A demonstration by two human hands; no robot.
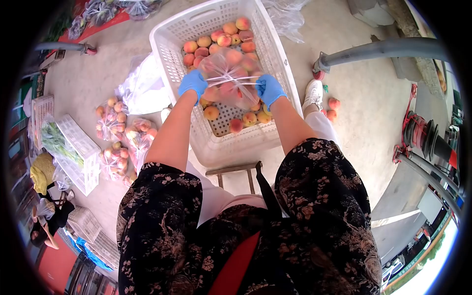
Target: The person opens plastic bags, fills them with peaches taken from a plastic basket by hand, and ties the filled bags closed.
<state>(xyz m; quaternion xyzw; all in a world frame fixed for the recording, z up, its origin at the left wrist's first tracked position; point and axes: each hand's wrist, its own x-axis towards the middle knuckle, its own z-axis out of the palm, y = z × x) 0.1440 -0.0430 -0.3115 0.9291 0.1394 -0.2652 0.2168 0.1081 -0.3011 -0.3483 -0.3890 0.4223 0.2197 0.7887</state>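
Both my hands wear blue gloves and hold the twisted white ends of a clear plastic bag (227, 66) with peaches inside. My left hand (193, 85) is closed on the left end, and my right hand (270, 90) grips the right end in a fist. The ends are pulled out sideways and cross at the middle of the bag. Beneath the bag is a white plastic crate (214, 146). Loose peaches (211, 113) lie on its perforated bottom, mostly along the far side and in the near right part.
Several bags of peaches (114, 162) rest on the floor at left, beside a white crate of greens (83, 160). Two loose peaches (334, 103) lie right of my shoe (313, 93). A grey metal pole (383, 49) juts in at upper right. Another person (51, 221) is at far left.
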